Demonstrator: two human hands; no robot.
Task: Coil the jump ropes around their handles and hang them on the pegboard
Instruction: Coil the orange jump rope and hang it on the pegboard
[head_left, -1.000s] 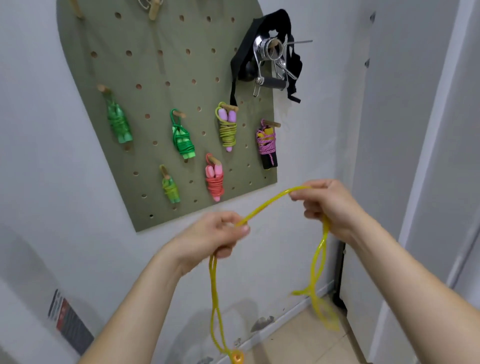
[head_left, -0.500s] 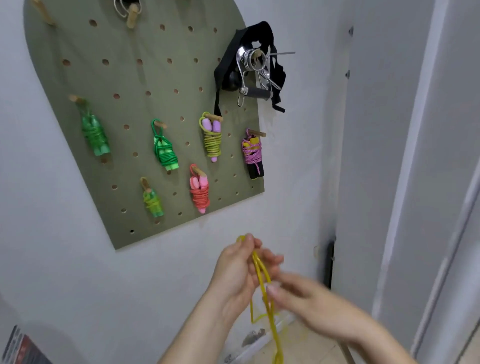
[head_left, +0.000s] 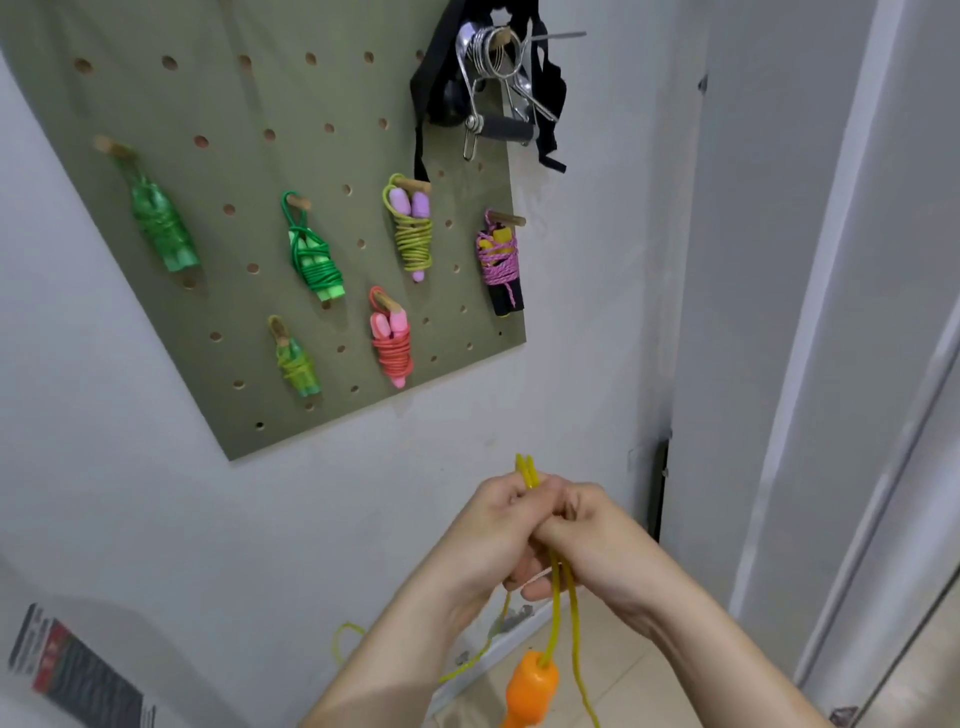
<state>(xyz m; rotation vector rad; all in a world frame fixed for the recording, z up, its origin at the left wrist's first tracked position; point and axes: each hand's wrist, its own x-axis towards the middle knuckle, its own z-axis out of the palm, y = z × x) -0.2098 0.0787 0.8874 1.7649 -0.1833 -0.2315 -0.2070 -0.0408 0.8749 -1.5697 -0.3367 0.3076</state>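
Note:
My left hand (head_left: 493, 525) and my right hand (head_left: 592, 535) are pressed together in front of the wall, both gripping a yellow jump rope (head_left: 563, 597). A short doubled bend of the rope sticks up above my fingers. Two strands hang down from my hands, and an orange handle (head_left: 530, 691) dangles on one of them. More rope trails toward the floor at the left. The olive green pegboard (head_left: 249, 171) hangs on the wall above, with several coiled ropes on wooden pegs.
Black straps and metal spring clamps (head_left: 493, 88) hang at the pegboard's top right. A white door frame (head_left: 779, 364) stands at the right. A printed sheet (head_left: 72, 670) is at the lower left. Tiled floor shows below my hands.
My hands, held apart with the rope stretched between them, have come together and now clasp the doubled rope. The orange handle has risen into view.

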